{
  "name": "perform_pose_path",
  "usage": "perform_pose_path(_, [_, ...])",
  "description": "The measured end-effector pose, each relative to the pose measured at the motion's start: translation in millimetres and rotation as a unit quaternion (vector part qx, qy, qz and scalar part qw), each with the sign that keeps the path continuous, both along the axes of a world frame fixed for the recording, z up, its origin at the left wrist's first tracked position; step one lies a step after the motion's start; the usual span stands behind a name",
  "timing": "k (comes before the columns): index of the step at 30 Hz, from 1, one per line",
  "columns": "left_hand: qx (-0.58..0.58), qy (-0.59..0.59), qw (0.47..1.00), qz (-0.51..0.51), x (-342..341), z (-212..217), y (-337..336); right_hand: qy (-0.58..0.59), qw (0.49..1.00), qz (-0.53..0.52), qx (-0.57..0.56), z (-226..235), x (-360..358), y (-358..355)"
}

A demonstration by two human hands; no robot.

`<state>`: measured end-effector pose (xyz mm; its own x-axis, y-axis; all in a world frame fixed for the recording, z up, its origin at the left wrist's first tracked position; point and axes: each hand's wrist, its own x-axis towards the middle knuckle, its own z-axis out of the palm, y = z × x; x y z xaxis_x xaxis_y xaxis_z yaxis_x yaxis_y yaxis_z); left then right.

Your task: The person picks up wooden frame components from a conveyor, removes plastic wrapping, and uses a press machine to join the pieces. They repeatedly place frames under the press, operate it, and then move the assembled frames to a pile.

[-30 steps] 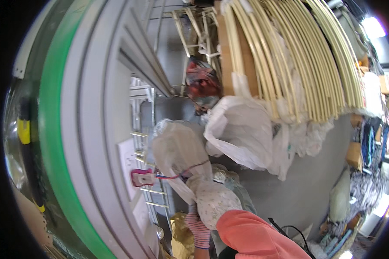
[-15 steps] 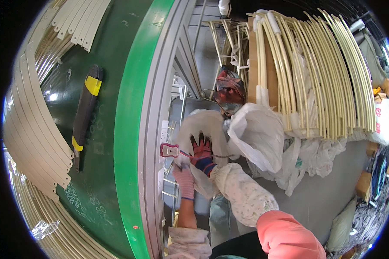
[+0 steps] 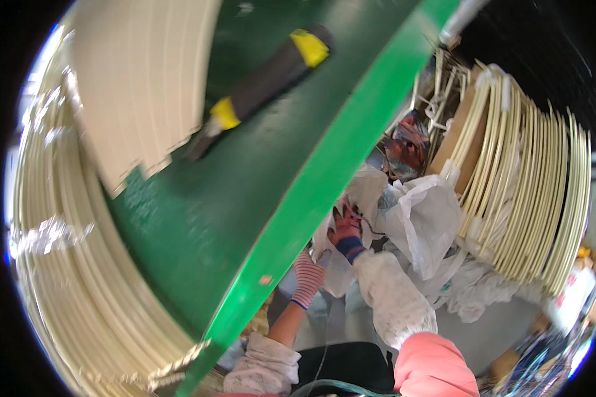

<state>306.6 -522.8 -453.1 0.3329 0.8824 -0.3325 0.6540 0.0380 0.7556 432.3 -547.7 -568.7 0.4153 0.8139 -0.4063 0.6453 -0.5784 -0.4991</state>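
My right hand [image 3: 346, 230], in a red glove with dark fingertips and a blue cuff, rests on a white plastic bag [image 3: 338, 272] beside the table edge. Its fingers are spread. A dark cord [image 3: 372, 231] trails from beside it. Lower and to the left, my left hand [image 3: 308, 272] wears a pink striped glove and touches the same bag's near side. Its fingers are partly hidden by the table edge and blurred, so its grip cannot be made out. Right of my hands stands another white bag [image 3: 425, 221], its mouth gaping.
A green table [image 3: 245, 198] with a raised bright-green edge [image 3: 324, 172] fills the left side. On it lie a black-and-yellow utility knife [image 3: 268, 79], flat cream slats [image 3: 146, 73] and bundled cream strips [image 3: 93, 298]. Cream rods [image 3: 530, 178] are stacked at right, near crumpled plastic [image 3: 480, 291].
The head view has turned and shifted, so the table edge now slants and covers part of the left hand's area. Both hands stay at the bag, the right one's fingers still spread.
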Motion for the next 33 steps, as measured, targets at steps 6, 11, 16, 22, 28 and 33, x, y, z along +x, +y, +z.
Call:
perform_pose_path(6, [-0.169, 0.172, 0.97, -0.025, -84.8, 103.0, -53.0, 0.003, 0.993, 0.042, 0.113, 106.7, -7.9, -93.8])
perform_pose_path(11, [-0.188, 0.116, 0.975, -0.002, -152.2, 196.7, -131.9, 0.016, 0.988, 0.153, -0.014, 120.4, -4.2, -86.2])
perform_pose_path(16, [-0.219, -0.226, 0.948, 0.055, -175.7, 276.0, -206.4, -0.308, 0.77, 0.529, -0.177, 82.3, 31.7, -14.6])
perform_pose_path(22, [-0.317, -0.316, 0.878, 0.167, -209.1, 319.6, -263.5, -0.168, 0.728, 0.617, 0.247, 92.0, -24.0, 70.6])
perform_pose_path(28, [-0.184, -0.249, 0.894, 0.324, -294.8, 328.4, -313.5, -0.041, 0.725, 0.675, 0.13, 208.2, -232.4, 51.1])
perform_pose_path(33, [-0.142, -0.233, 0.895, 0.353, -375.9, 324.8, -355.3, 0.008, 0.625, 0.694, 0.358, 361.6, -314.6, -41.2])
